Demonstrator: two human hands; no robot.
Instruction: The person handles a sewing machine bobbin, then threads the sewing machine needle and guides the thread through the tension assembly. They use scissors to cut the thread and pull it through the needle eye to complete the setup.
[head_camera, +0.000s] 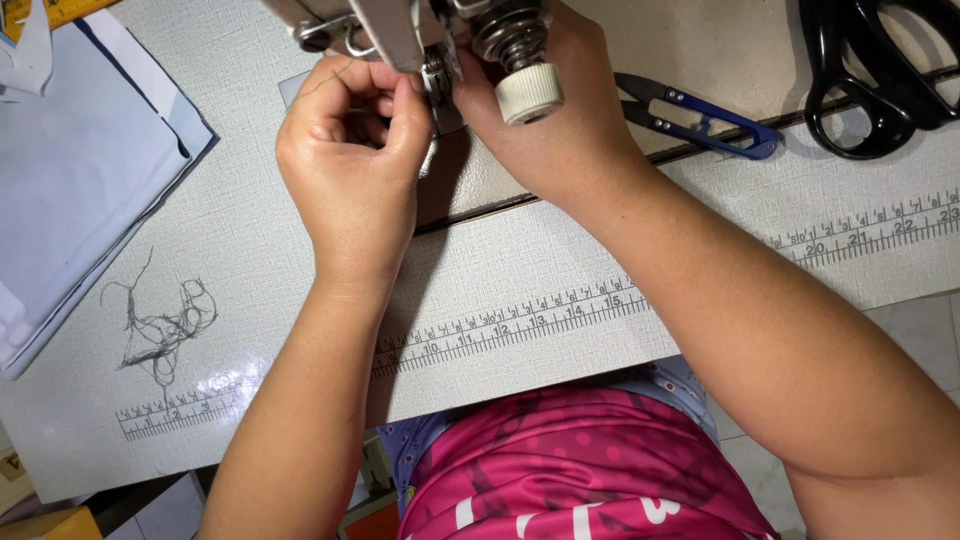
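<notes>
Left hand (352, 150): curled into a loose fist right under the head of the sewing machine (400, 30), fingertips pinched together on a fine dark thread (338, 72) that runs up toward the metal parts.
Right hand (545, 130): pressed against the machine from the other side, fingers tucked behind the metal, so I cannot tell whether they grip anything; the back of the hand sits just beneath the tension knob (528, 92).
Thread: a thin strand, seen only where it crosses the left forefinger; its far end is lost among the machine's fittings.
Sewing machine: only the lower end of the head shows at the top edge, with a coiled spring and a cream ribbed knob hanging over the right hand.
Bench (520, 270): pale, textured top with a printed ruler strip (520, 322) running slantwise across it, beneath both forearms.
Thread snips (700, 118): small blue-handled pair lying just right of the right hand, not touched.
Scissors (880, 70): large black-handled pair at the far right corner, well apart from the hands.
Thread scraps (160, 325): a loose dark tangle lying on the bench to the left of the left forearm.
Fabric (80, 170): folded pale blue cloth at the left edge, apart from the hands.
Person: seated close at the bench edge, pink patterned top showing between the arms.
</notes>
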